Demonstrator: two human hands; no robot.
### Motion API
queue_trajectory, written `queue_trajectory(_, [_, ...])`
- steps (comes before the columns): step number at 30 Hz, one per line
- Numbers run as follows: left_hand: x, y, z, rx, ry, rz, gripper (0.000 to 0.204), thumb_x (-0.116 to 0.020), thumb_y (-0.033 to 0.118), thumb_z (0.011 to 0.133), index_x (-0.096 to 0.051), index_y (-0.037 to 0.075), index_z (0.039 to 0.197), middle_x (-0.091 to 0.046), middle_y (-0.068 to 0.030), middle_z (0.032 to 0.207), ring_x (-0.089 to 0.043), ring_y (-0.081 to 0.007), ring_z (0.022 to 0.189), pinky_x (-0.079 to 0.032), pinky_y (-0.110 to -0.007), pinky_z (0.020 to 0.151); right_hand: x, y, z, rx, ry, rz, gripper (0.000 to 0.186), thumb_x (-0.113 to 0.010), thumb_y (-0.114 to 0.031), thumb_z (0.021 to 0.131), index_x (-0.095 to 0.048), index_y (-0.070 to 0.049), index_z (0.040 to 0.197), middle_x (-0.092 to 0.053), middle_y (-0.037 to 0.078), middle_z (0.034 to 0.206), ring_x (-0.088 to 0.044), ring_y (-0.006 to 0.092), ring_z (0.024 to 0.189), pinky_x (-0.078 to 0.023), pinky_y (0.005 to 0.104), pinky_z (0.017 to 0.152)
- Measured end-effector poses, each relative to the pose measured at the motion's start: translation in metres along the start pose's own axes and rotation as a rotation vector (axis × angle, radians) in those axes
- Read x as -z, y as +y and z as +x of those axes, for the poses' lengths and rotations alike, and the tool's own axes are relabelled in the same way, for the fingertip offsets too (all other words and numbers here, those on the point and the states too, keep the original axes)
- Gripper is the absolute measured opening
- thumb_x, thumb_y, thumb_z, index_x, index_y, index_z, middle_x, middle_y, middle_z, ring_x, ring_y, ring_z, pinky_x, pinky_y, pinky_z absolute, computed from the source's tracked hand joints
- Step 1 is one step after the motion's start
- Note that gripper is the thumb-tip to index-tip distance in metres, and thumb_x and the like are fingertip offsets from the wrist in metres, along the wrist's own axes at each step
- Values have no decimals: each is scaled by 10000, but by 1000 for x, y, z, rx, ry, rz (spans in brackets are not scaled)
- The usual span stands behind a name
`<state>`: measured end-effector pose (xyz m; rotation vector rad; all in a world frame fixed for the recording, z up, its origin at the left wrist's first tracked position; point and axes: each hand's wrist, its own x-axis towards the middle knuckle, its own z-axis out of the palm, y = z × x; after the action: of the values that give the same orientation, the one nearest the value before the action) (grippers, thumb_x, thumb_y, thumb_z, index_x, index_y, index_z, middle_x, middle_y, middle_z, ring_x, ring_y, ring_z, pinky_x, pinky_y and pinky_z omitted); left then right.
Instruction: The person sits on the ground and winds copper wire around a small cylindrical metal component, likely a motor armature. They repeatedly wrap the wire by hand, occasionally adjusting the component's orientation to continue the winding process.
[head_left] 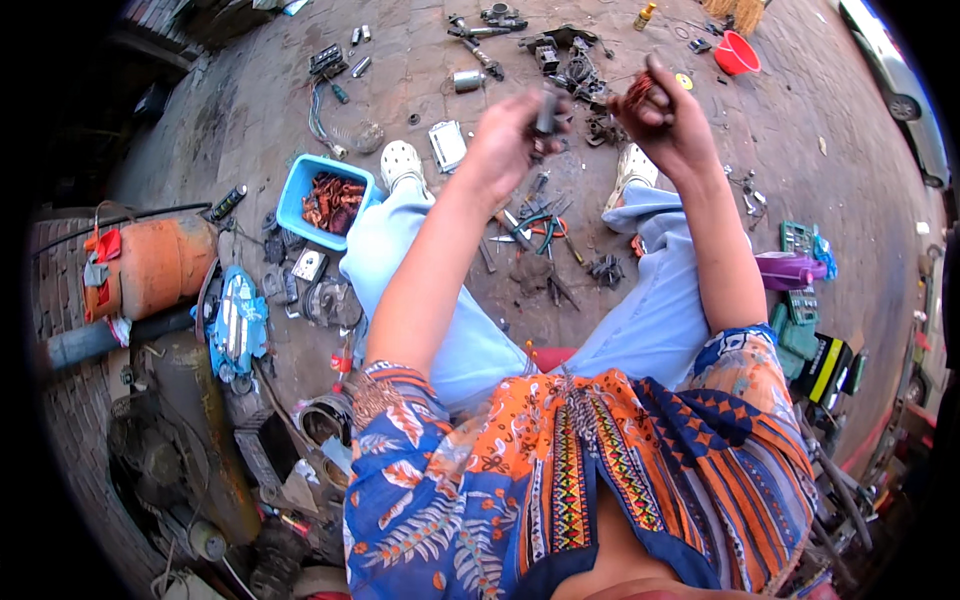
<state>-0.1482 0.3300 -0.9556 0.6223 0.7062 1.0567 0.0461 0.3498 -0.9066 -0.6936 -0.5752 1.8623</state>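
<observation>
My left hand [515,138] is raised over the ground between my knees, its fingers closed round a short dark cylinder [546,113]. Some motion blur hides what kind of part it is. Opposite it, my right hand [672,118] grips a bundle of reddish copper wire [638,92], thumb pointing up. The two hands are apart. Below them on the paving lie pliers [548,232] with coloured handles, and several other small hand tools. A light blue plastic tub [290,205] by my left knee holds a heap of copper windings [334,203].
Beyond my feet lie greasy metal parts [575,70], a silver motor can [467,80] and a red bucket [737,54]. An orange gas cylinder [165,262] and scrap crowd the left. A purple object [790,271] and green tool cases [797,340] sit at right.
</observation>
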Motion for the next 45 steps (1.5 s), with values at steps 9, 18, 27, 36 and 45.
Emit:
queue_trajectory(9, [-30, -122, -112, 2, 134, 388, 230, -567, 136, 890, -461, 41, 1071, -581, -63, 888, -558, -116, 652, -422, -228, 502, 20, 47, -127, 61, 214, 323, 284, -462, -253, 949, -523, -32, 781, -487, 36, 618, -463, 125, 551, -422, 308, 755])
queue_trajectory(18, [-96, -145, -259, -274, 75, 684, 280, -586, 126, 877, -484, 35, 1121, -566, -19, 827, -495, -47, 630, -388, -190, 491, -14, 46, -274, 136, 66, 464, 325, -481, -219, 952, -417, -130, 646, -332, -57, 466, -386, 80, 471, -401, 310, 798])
queue_trajectory(27, [-139, -126, -317, -226, 267, 154, 284, -681, 131, 813, -504, 15, 1003, -565, -15, 768, -525, -67, 619, -380, -203, 479, -51, 65, -384, 293, -59, 193, 321, -502, -194, 936, -484, -72, 640, -399, -13, 473, -415, 109, 442, -481, 271, 798])
queue_trajectory(36, [-162, -113, -350, -153, -35, 49, 293, -618, 157, 876, -550, -9, 1108, -544, -4, 819, -498, -71, 690, -387, -201, 579, -77, 51, -414, 706, -150, 167, 474, -316, -372, 988, -572, 25, 1028, -644, 151, 920, -569, 261, 1011, -342, 383, 1006])
queue_trajectory(45, [-145, -73, -388, -380, -84, 82, 357, -562, 163, 905, -502, -58, 1180, -561, -38, 926, -519, -104, 792, -401, -222, 641, -91, 63, -392, 1096, -90, -1889, 357, -609, -211, 819, -533, -44, 1126, -617, 99, 1058, -563, 214, 1056, -231, 416, 1064])
